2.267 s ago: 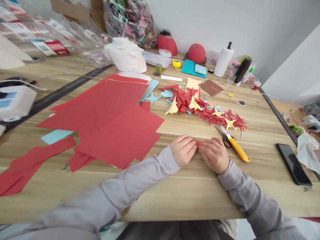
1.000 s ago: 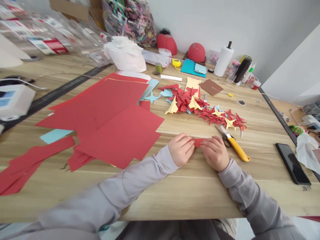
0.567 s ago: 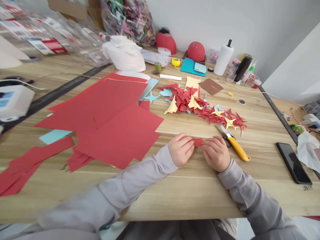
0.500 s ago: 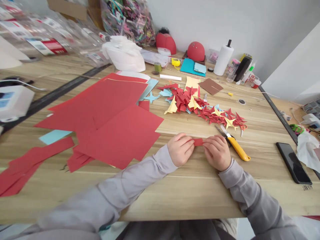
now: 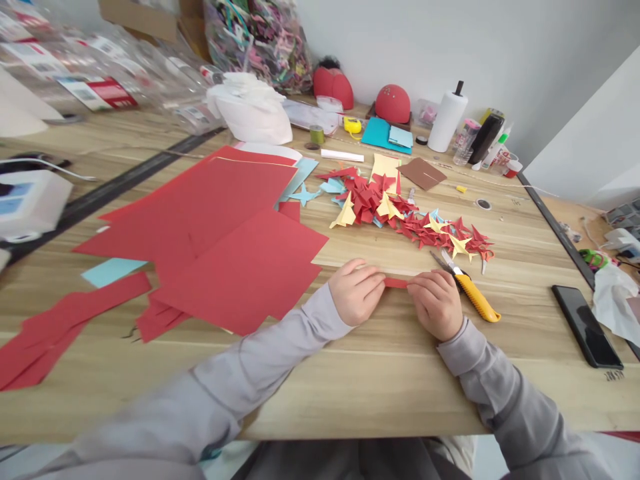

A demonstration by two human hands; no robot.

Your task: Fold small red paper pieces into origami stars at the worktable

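Below and right of the frame's centre, the fingers (image 5: 374, 285) of my left hand (image 5: 356, 293) and right hand (image 5: 437, 304) pinch a narrow red paper strip (image 5: 396, 283) from either side; I'd best keep its edges aligned, pressing evenly.

The bare left hand (image 5: 356, 293) and bare right hand (image 5: 437, 305) face each other, fingers (image 5: 371, 285) curled and pinched, grey-sleeved forearms (image 5: 250, 373) angled inward.

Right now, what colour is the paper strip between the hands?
The paper strip is red; the head view shows it best.
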